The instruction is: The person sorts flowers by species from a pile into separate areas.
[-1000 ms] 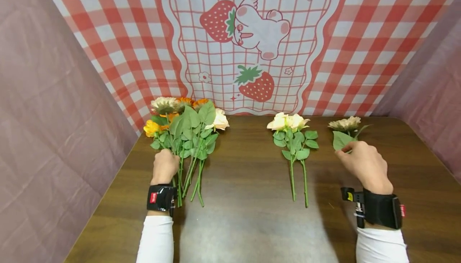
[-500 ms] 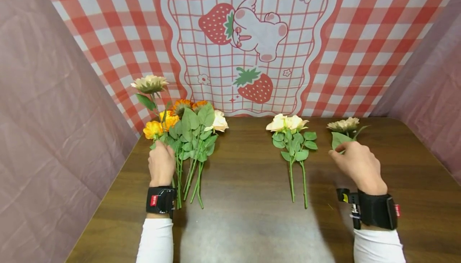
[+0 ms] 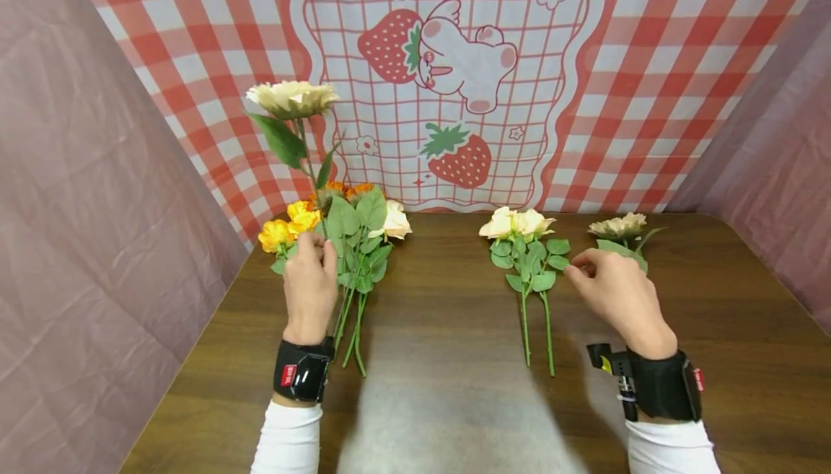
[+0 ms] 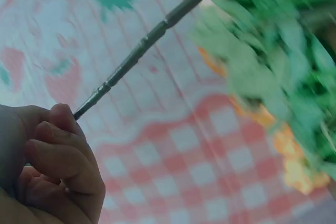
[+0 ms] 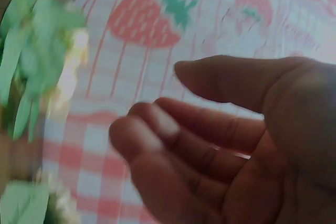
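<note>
My left hand [image 3: 310, 293] grips the stem of a cream flower [image 3: 293, 101] with a broad, flat head and holds it upright above the left bunch. In the left wrist view, curled fingers wrap the thin green stem [image 4: 139, 51], whose cut end points away from the hand. Under it on the table lie yellow flowers [image 3: 286, 229], orange flowers [image 3: 360, 191] and a cream rose [image 3: 394, 221] with leafy stems. My right hand [image 3: 617, 293] holds nothing; in the right wrist view its thumb and loosely bent fingers stand apart. Behind it lies another broad cream flower [image 3: 619, 226].
Two cream roses [image 3: 517, 223] lie side by side, just left of the right hand. A red-and-white checked cloth with strawberries [image 3: 461, 160] hangs behind the brown wooden table [image 3: 448, 330]. Mauve cloth [image 3: 117, 192] hangs at both sides.
My left hand has lifted the cream flower up out of the left bunch and moved slightly right. My right hand has shifted left, away from the cream flower on the right.
</note>
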### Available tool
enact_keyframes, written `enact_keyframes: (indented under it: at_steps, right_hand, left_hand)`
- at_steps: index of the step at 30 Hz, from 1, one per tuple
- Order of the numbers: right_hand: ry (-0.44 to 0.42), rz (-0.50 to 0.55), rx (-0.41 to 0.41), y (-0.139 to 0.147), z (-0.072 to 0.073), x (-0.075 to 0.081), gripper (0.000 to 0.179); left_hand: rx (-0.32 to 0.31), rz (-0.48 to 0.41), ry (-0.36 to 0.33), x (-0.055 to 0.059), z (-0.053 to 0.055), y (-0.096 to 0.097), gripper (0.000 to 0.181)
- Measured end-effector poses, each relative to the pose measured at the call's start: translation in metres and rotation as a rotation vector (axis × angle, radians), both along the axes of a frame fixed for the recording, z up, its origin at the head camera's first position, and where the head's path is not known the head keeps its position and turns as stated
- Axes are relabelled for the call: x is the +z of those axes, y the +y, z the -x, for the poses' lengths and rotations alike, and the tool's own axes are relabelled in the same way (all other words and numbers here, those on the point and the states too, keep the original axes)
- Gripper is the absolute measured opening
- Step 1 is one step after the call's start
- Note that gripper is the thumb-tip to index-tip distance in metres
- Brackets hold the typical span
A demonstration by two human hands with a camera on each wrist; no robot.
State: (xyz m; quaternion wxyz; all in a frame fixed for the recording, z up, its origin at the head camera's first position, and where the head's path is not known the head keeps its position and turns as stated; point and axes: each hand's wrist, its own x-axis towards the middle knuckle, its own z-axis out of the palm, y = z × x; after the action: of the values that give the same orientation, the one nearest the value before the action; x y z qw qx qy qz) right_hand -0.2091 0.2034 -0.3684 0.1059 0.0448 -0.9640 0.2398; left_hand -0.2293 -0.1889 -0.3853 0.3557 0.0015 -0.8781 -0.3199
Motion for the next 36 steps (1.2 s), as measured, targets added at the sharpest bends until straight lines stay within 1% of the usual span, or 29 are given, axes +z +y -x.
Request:
enact_keyframes:
  at_steps: [3, 7, 12, 14, 16, 18, 21, 23, 25, 29, 31, 33, 36]
  right_hand:
    - [0.049, 0.066, 0.099, -0.017, -0.002, 0.002, 0.020]
    - [0.102, 0.158, 0.217, -0.039, -0.008, 0.004, 0.016]
    - [0.190, 0.232, 0.341, -0.060, -0.012, 0.002, 0.011]
    - [0.205, 0.264, 0.399, -0.066, -0.013, 0.000, 0.012]
    - [0.214, 0.304, 0.456, -0.073, -0.014, -0.002, 0.013]
    - [0.222, 0.353, 0.495, -0.079, -0.015, -0.004, 0.015]
    - [0.306, 0.465, 0.526, -0.089, -0.018, -0.006, 0.023]
    - [0.393, 0.536, 0.526, -0.095, -0.020, -0.007, 0.028]
    - [0.478, 0.597, 0.518, -0.100, -0.021, -0.008, 0.030]
    - [0.552, 0.678, 0.497, -0.106, -0.023, -0.009, 0.029]
    - [0.571, 0.703, 0.488, -0.109, -0.023, -0.010, 0.028]
    - [0.597, 0.711, 0.479, -0.109, -0.023, -0.010, 0.025]
    - [0.634, 0.687, 0.460, -0.108, -0.022, -0.010, 0.022]
  left_hand:
    - [-0.114, 0.019, 0.060, 0.003, -0.005, 0.020, 0.009]
    - [-0.239, 0.046, 0.106, 0.003, -0.012, 0.049, 0.007]
    - [-0.364, 0.083, 0.116, -0.003, -0.022, 0.081, 0.007]
    - [-0.397, 0.104, 0.114, -0.006, -0.027, 0.092, 0.007]
    - [-0.411, 0.127, 0.118, -0.010, -0.031, 0.101, 0.008]
    - [-0.427, 0.141, 0.132, -0.014, -0.035, 0.108, 0.008]
    - [-0.444, 0.155, 0.181, -0.017, -0.039, 0.117, 0.013]
    - [-0.457, 0.163, 0.220, -0.019, -0.041, 0.121, 0.015]
    - [-0.457, 0.169, 0.259, -0.021, -0.042, 0.125, 0.018]
    - [-0.439, 0.200, 0.304, -0.025, -0.044, 0.130, 0.022]
    - [-0.436, 0.220, 0.312, -0.026, -0.045, 0.132, 0.022]
    - [-0.445, 0.231, 0.305, -0.026, -0.047, 0.134, 0.022]
    - [-0.465, 0.232, 0.258, -0.025, -0.049, 0.135, 0.019]
